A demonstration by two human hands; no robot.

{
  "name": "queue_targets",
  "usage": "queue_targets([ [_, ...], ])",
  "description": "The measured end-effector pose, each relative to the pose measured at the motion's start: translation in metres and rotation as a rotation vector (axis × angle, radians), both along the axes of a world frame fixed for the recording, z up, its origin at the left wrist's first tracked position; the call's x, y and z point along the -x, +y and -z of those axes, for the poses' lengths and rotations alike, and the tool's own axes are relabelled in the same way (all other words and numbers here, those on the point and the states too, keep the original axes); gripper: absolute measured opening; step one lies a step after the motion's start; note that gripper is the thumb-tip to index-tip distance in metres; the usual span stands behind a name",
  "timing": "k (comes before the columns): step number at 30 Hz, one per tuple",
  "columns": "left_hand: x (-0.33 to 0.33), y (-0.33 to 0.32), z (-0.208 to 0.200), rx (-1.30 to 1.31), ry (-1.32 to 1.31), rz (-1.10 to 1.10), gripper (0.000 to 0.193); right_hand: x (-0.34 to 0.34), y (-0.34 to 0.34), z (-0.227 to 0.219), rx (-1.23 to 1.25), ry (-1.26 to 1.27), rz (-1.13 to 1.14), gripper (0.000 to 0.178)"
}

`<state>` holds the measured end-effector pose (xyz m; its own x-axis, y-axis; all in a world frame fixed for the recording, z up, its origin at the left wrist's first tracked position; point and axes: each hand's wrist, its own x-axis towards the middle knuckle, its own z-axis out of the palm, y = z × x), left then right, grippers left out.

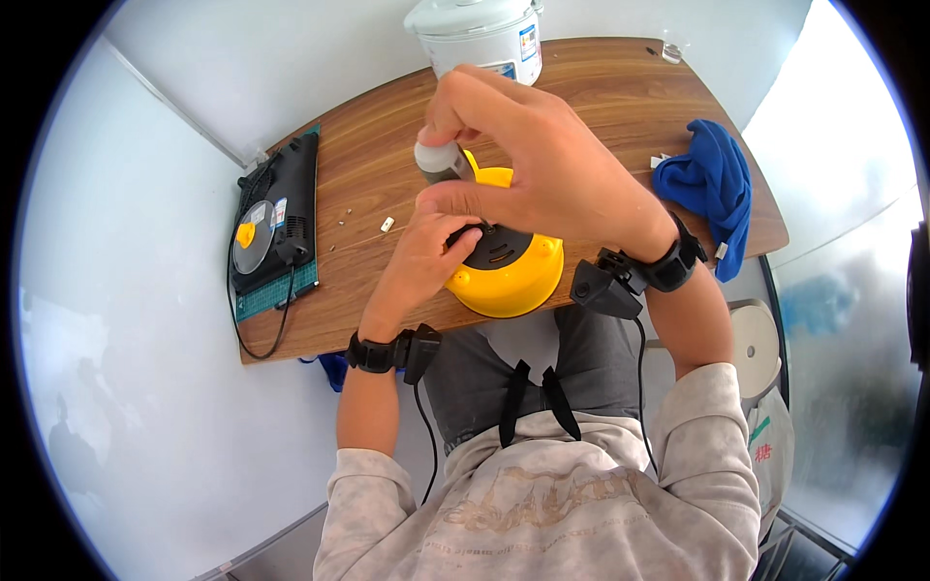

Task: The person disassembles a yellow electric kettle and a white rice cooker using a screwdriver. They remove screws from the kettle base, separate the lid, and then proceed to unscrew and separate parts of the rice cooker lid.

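A yellow pot-like appliance (509, 286) lies at the near edge of the table with its dark grey base plate (502, 254) facing up. Over it, my right hand (542, 136) is closed around what looks like a screwdriver (444, 162), its thick grey handle ending in a white cap. The screwdriver tilts, and its shaft is mostly behind my fingers. My left hand (431, 252) rests on the left side of the base plate, thumb and fingers bent close to a small metal piece there. Whether the left fingers pinch that piece is hidden.
A black flat appliance (295, 184) on a green mat (262, 308) carries a glass lid (254, 254) with a yellow knob, at left. Behind stands a white rice cooker (475, 34). A blue cloth (712, 189) hangs over the right edge. Small loose bits and a white piece (387, 225) lie left of my hands.
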<state>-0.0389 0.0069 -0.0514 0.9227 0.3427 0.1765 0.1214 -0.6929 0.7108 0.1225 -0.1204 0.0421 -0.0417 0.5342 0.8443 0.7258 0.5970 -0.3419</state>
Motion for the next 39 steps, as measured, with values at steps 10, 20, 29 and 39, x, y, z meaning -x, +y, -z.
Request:
queue_targets([
  [10, 0.001, 0.002, 0.004, -0.003, 0.001, -0.003, 0.019, -0.001, -0.002, -0.005, -0.013, -0.072, 0.089, 0.022],
  [20, -0.001, -0.002, -0.002, -0.085, -0.062, 0.046, 0.017, -0.002, -0.002, -0.004, -0.052, -0.059, 0.046, 0.019],
  [29, 0.000, 0.001, 0.005, -0.030, -0.016, 0.012, 0.018, -0.001, -0.003, -0.004, -0.055, -0.098, 0.064, 0.023],
  [39, 0.001, 0.002, 0.004, 0.034, 0.065, -0.021, 0.021, 0.001, -0.005, -0.004, 0.016, -0.091, 0.056, 0.026],
])
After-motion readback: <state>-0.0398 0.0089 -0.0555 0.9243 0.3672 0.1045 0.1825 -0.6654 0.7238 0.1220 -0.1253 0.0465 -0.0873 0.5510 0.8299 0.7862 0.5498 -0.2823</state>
